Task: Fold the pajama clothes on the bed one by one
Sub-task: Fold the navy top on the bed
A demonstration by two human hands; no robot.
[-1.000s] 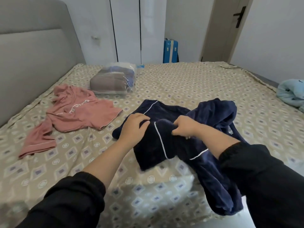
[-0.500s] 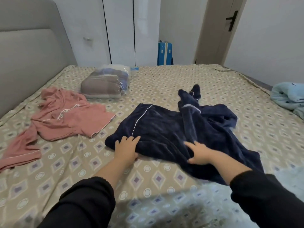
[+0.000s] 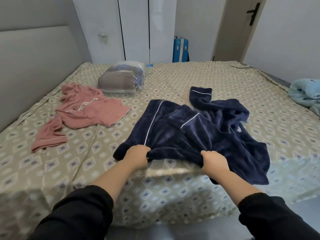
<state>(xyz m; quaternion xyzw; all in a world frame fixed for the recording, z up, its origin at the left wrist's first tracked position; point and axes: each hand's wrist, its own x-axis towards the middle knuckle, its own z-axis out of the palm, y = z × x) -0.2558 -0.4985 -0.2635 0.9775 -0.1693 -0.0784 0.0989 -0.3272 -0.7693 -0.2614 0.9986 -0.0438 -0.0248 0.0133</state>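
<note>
A navy fleece pajama top [image 3: 174,130] with white piping lies spread on the bed [image 3: 86,170], one sleeve reaching toward the far side. My left hand [image 3: 136,156] grips its near hem on the left. About a hand's width to the right, my right hand [image 3: 213,161] grips the same hem, and the cloth bunches between them. A pink pajama garment [image 3: 86,110] lies crumpled to the left, apart from both hands.
A plastic-wrapped bundle of folded cloth [image 3: 121,78] sits at the far left of the bed near the grey headboard [image 3: 31,58]. A light blue blanket [image 3: 306,94] lies at the right edge. A blue suitcase [image 3: 181,49] stands by the wardrobe beyond the bed.
Both hands went from holding up bunched cloth, to lying flat on the spread top, to gripping its near hem. The sleeve has dropped flat toward the far side.
</note>
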